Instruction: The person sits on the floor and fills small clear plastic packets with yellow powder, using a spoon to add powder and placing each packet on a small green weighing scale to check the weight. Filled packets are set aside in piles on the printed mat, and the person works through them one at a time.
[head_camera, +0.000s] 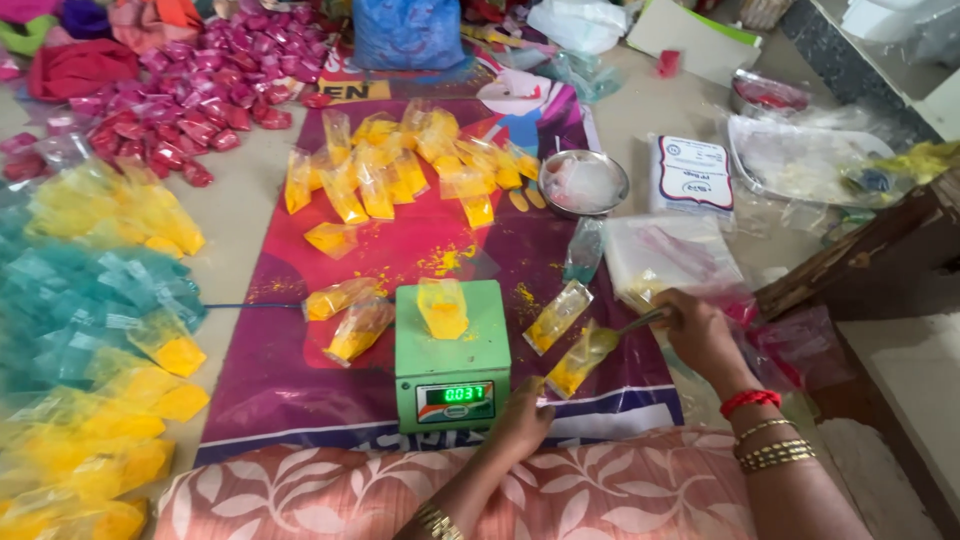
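Observation:
My right hand (700, 335) grips a metal spoon (640, 322) whose tip enters a small clear packet of yellow powder (582, 358). My left hand (520, 420) holds the lower end of that packet, just right of a green digital scale (452, 355). On the scale's top lies another yellow powder packet (441, 307). A further filled packet (557, 316) rests on the mat beside the scale.
Several filled yellow packets (400, 165) lie on the purple mat (300, 380), two more left of the scale (350, 315). A steel bowl (583, 183) sits behind. Piles of teal, yellow and red packets cover the left floor. Plastic bags (670, 250) and a wooden edge (860, 250) stand right.

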